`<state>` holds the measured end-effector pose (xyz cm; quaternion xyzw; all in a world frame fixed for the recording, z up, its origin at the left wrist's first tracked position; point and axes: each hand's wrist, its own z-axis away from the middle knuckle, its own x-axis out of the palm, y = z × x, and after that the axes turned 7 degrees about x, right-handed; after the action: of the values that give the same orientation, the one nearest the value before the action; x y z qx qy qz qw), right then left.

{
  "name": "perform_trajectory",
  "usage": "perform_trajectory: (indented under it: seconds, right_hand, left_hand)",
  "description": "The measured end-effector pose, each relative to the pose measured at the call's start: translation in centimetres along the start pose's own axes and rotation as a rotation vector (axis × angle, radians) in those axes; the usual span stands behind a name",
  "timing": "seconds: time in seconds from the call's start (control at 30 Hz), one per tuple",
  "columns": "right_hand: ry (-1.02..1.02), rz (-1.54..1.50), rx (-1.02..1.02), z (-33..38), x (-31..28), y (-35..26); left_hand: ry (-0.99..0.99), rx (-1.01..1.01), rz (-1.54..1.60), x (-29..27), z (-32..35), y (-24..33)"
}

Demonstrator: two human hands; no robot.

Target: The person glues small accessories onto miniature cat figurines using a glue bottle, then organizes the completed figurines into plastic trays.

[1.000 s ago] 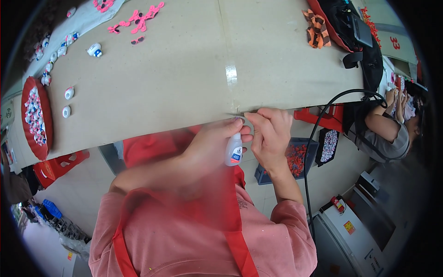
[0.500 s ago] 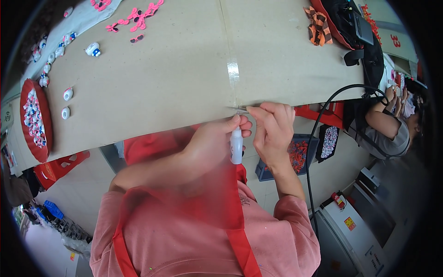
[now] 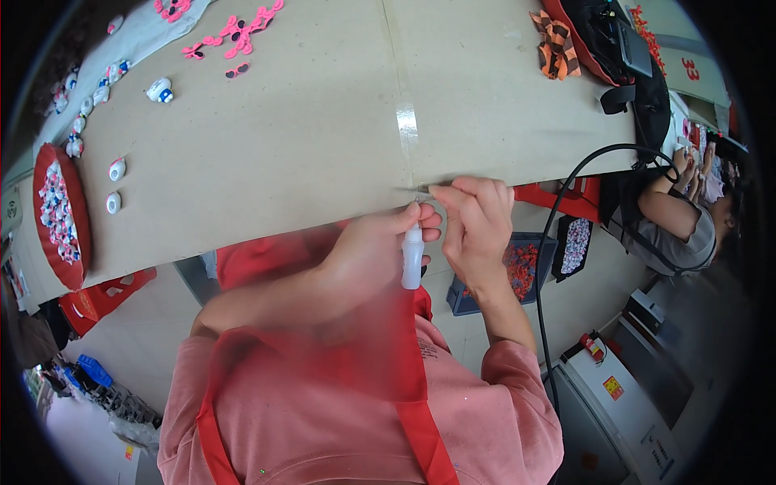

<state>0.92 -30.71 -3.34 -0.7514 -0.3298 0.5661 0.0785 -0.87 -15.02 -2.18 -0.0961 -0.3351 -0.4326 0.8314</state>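
Observation:
My left hand point(image 3: 373, 234) is closed around the neck of a small white squeeze bottle point(image 3: 412, 263), its body hanging down below the fingers. The bottle's narrow tip points up between thumb and forefinger, by the table's near edge. In a pinch, my right hand point(image 3: 478, 222) holds a thin pointed metal tool that looks like tweezers point(image 3: 422, 191). Its point reaches left across the bottle's tip; whether the two touch I cannot tell. The tweezers' back end is hidden in my right fingers.
On the table point(image 3: 307, 137), a red tray point(image 3: 74, 242) of small white figures stands far left, with loose figures point(image 3: 160, 90) nearby. Pink pieces point(image 3: 238, 32) lie at the back, orange-black fabric point(image 3: 558, 48) and a black bag point(image 3: 602, 32) at right. A black cable point(image 3: 543, 267) loops beside my right arm.
Both hands keep almost the same pose, with the bottle and the tweezers still held together. The view has shifted very slightly.

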Motion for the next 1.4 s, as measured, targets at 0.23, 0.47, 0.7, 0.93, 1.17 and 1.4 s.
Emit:
perform_trajectory:
  seconds: [0.23, 0.47, 0.7, 0.93, 1.17, 1.4]
  right_hand:
    - [-0.01, -0.011, 0.028, -0.2, -0.1, -0.6]
    - [-0.018, -0.001, 0.054, -0.7, -0.1, -0.4]
    - [-0.026, 0.048, 0.058, -1.4, -1.5, -0.8]
    - [0.018, -0.025, 0.079, -2.6, -1.0, 0.4]
    - [0.374, -0.003, 0.113, -12.5, -0.8, 3.8]
    - [0.453, 0.013, 0.247, -15.1, -2.6, 6.5]
  left_hand:
    - [-0.04, 0.01, 0.059, -0.5, -0.1, -0.2]
    - [-0.035, 0.022, 0.041, 0.1, -0.1, 0.2]
    - [-0.177, -0.024, 0.147, -0.7, -0.5, -0.5]
    - [-0.253, -0.039, 0.058, -0.9, 0.6, 0.0]
    - [-0.37, 0.369, -0.167, 2.2, 3.3, 4.3]
    - [-0.222, 0.94, -0.252, 3.8, 2.9, 9.2]
